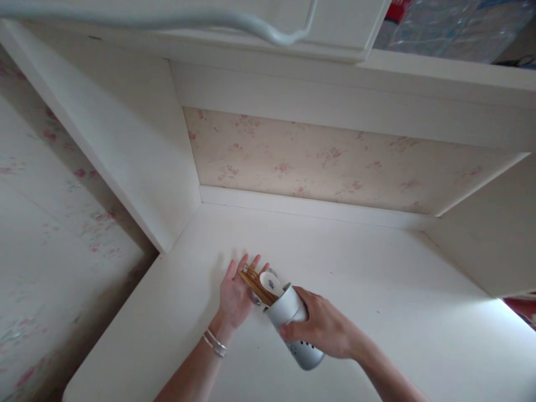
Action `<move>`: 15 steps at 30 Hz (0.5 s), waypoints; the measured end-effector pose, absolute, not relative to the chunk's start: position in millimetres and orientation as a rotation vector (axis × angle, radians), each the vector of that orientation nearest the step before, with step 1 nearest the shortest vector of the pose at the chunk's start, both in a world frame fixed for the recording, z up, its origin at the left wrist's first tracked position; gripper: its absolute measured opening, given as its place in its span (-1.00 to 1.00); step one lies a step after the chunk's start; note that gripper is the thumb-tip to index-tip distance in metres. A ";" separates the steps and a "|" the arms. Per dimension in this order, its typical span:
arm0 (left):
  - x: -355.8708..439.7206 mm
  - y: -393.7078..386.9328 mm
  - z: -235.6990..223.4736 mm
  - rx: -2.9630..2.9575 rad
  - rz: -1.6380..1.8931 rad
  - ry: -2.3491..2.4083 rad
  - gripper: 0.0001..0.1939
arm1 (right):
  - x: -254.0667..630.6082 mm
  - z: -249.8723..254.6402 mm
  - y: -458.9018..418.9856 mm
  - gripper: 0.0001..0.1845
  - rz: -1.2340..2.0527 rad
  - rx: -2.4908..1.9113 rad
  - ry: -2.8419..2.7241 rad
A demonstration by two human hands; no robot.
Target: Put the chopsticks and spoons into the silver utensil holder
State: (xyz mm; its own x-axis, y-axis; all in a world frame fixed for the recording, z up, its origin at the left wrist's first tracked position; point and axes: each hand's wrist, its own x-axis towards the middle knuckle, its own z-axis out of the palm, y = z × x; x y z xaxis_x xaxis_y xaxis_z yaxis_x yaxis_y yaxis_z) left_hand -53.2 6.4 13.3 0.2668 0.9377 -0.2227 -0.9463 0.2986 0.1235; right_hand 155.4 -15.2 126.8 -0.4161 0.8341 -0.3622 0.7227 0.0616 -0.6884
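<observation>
My right hand (320,324) is wrapped round a silver utensil holder (288,312) with small holes near its base. The holder is tilted, its mouth pointing up and left toward my other hand. Out of the mouth stick wooden chopsticks (260,287), a white spoon (271,283) with a blue mark, and metal pieces that are partly hidden. My left hand (237,296) lies palm up beside and under the utensils' ends, its fingers spread. Whether the utensils touch its palm I cannot tell. Two bracelets (215,343) circle the left wrist.
Below the hands spreads a white tabletop (377,268). A white side panel (125,123) rises at the left, and floral wallpaper (301,156) covers the back. Overhead is a white cabinet (335,28), with clear plastic packaging (444,28) on an open shelf at the upper right.
</observation>
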 end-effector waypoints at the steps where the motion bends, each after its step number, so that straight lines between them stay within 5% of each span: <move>1: -52.5 6.4 14.4 -0.055 1.276 0.300 -0.70 | 154.6 128.7 -14.6 -0.56 1.278 -1.629 -2.206; 15: -46.6 10.8 10.9 -0.142 1.423 0.578 -0.86 | 134.7 110.5 -23.1 -0.50 1.395 -1.635 -2.225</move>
State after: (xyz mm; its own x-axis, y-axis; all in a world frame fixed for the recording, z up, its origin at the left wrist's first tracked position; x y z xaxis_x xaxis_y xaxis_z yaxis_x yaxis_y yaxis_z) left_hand -46.6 10.8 10.9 0.0368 0.8887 -0.4570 -0.9557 0.1650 0.2439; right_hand 134.7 -23.1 110.5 -0.4405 0.7817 -0.4415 0.7379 0.0351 -0.6740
